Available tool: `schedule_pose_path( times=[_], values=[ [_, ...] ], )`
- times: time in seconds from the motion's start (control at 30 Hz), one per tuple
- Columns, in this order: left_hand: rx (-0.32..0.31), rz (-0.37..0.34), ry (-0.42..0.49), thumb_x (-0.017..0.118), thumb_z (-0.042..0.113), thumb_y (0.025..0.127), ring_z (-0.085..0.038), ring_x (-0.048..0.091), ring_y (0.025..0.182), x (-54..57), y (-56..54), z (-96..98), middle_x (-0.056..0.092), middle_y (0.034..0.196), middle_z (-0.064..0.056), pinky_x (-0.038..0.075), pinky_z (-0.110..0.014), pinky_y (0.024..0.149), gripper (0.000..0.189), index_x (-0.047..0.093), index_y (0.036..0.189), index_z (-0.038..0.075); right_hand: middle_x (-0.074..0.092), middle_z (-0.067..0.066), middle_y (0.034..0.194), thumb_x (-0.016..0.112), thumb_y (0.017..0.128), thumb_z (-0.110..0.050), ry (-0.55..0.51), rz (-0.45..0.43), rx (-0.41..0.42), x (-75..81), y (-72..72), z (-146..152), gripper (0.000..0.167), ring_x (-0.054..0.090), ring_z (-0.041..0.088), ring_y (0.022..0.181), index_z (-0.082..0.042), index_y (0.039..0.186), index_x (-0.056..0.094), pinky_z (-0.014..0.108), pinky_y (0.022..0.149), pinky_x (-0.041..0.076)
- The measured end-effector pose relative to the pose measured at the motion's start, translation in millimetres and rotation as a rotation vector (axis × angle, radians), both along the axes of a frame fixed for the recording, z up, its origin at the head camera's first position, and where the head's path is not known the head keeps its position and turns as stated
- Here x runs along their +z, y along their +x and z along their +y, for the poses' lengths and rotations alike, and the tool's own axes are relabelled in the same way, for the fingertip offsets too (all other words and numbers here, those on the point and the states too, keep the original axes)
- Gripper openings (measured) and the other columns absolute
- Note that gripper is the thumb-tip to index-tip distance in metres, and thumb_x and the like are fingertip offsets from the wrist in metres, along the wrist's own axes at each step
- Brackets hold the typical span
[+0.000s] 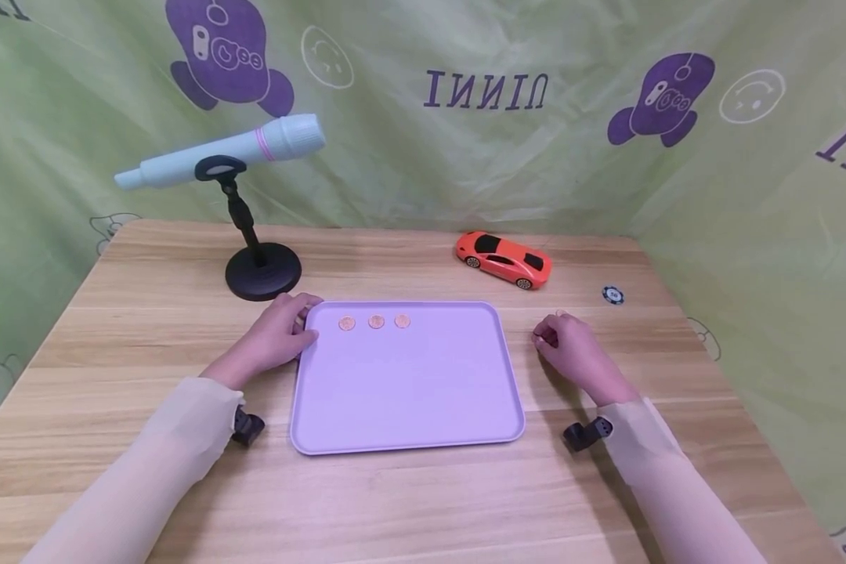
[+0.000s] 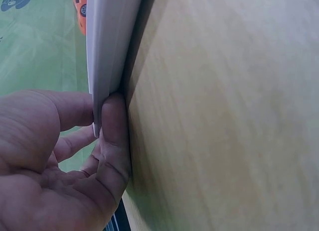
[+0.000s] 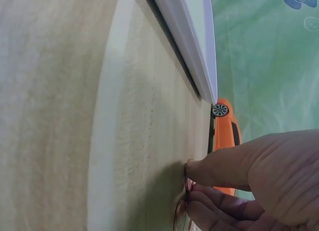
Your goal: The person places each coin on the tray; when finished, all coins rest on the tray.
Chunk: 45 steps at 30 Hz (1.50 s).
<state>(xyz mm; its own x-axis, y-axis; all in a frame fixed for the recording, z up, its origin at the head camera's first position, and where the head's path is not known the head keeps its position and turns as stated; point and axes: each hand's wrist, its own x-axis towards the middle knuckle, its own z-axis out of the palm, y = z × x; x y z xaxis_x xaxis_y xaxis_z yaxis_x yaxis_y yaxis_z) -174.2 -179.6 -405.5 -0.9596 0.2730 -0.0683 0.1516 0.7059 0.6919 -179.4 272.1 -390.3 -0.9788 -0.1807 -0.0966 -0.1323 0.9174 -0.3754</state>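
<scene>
A shallow purple tray [image 1: 409, 384] lies flat on the table, with three copper coins [image 1: 376, 322] in a row along its far left part. My left hand [image 1: 280, 333] grips the tray's upper left rim [image 2: 107, 57], with a finger tucked beneath the edge and another on the inner side. To the right of the tray, my right hand [image 1: 574, 352] is low over the wood. Its thumb and fingertips pinch a copper coin [image 3: 189, 183], seen edge-on in the right wrist view. Beside it, partly covered by the fingers, is another copper coin [image 3: 179, 216].
A light blue toy microphone [image 1: 233, 153] sits on a black stand [image 1: 263, 271] at the back left. An orange toy car [image 1: 504, 260] is behind the tray, and a black-and-white poker chip [image 1: 612, 294] lies right of it. A green curtain [image 1: 409, 157] hangs behind the table.
</scene>
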Motion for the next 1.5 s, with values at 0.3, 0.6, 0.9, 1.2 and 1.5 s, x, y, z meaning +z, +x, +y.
schedule_pose_path(
  times=[0.3, 0.6, 0.9, 1.2, 1.5],
  values=[
    [0.002, 0.016, -0.005, 0.061, 0.002, 0.091, -0.026, 0.058, 0.087, 0.6, -2.2, 0.7, 0.048, 0.115, -0.025, 0.049, -0.03, 0.075, 0.049, 0.049, 0.138, -0.006, 0.067, 0.016, 0.098, 0.065, 0.092, -0.006, -0.055, -0.052, -0.015, 0.9, -6.2, 3.6, 0.016, 0.061, 0.024, 0.087, 0.001, 0.106, 0.065, 0.038, 0.079, 0.055],
    [0.012, 0.01, 0.0, 0.061, 0.002, 0.091, -0.026, 0.058, 0.087, -2.9, -1.1, 0.1, 0.048, 0.115, -0.025, 0.05, -0.029, 0.074, 0.05, 0.049, 0.138, -0.006, 0.065, 0.013, 0.094, 0.069, 0.09, -0.008, -0.099, -0.093, -0.031, -1.1, -9.0, 6.4, 0.019, 0.057, 0.022, 0.083, 0.001, 0.106, 0.066, 0.03, 0.073, 0.048],
    [0.015, 0.007, 0.003, 0.061, 0.002, 0.091, -0.026, 0.059, 0.086, -2.1, -0.8, -0.1, 0.048, 0.114, -0.025, 0.051, -0.029, 0.073, 0.049, 0.049, 0.138, -0.006, 0.07, 0.011, 0.099, 0.072, 0.091, -0.015, -0.159, -0.072, -0.049, -4.2, -4.7, 4.7, 0.017, 0.063, 0.022, 0.089, -0.006, 0.105, 0.069, 0.034, 0.081, 0.052],
    [0.015, 0.01, 0.0, 0.061, 0.002, 0.091, -0.026, 0.059, 0.087, -1.3, -0.6, -1.6, 0.048, 0.113, -0.025, 0.05, -0.029, 0.072, 0.049, 0.049, 0.138, -0.006, 0.072, 0.011, 0.097, 0.071, 0.092, -0.017, -0.265, -0.029, -0.035, 2.2, -13.2, -10.1, 0.016, 0.06, 0.019, 0.083, -0.007, 0.104, 0.072, 0.025, 0.072, 0.05],
    [0.011, 0.012, 0.008, 0.061, 0.002, 0.091, -0.026, 0.059, 0.087, -0.1, 0.1, -0.6, 0.048, 0.114, -0.025, 0.05, -0.029, 0.072, 0.049, 0.049, 0.138, -0.006, 0.07, 0.014, 0.096, 0.075, 0.09, -0.017, -0.487, -0.046, 0.023, 10.3, -26.6, -57.2, 0.02, 0.06, 0.016, 0.078, -0.004, 0.105, 0.071, 0.021, 0.066, 0.051]
  ],
)
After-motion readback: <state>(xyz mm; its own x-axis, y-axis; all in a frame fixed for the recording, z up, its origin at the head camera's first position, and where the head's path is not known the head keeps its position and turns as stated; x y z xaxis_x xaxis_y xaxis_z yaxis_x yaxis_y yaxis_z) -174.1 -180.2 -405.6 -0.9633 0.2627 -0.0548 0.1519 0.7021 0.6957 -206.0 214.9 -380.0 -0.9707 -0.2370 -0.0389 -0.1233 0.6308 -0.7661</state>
